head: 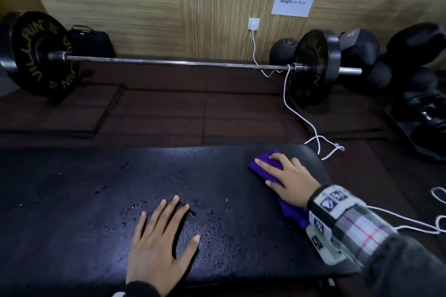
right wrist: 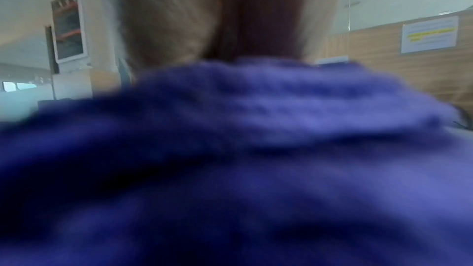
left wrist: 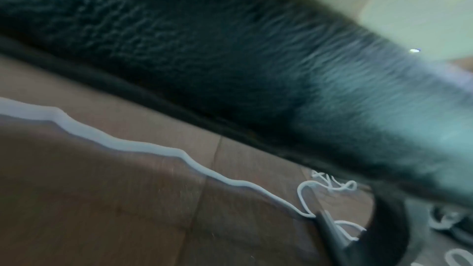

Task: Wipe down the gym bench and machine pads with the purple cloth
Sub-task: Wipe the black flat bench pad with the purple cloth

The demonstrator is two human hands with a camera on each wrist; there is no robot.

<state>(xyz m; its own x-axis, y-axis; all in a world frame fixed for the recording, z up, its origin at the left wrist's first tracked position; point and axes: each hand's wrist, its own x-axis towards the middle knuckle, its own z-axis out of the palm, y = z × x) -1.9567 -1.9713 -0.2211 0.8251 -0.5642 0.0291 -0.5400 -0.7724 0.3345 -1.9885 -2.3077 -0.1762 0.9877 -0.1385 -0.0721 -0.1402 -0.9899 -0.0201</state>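
We are pressing the purple cloth [head: 270, 171] flat onto the bench pad [head: 96, 188] near its far right corner with our right hand [head: 287, 179], fingers straight. Our left hand [head: 159, 243] is lying released, splayed on the pad's wet middle.

Head view looks down across the gym bench [head: 120, 188] toward the far wall; left wrist view sits low beside it — right wrist view presses blurred against the purple cloth [right wrist: 256, 159].

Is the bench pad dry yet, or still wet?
Still wet: droplets bead across the bench pad around the left hand.
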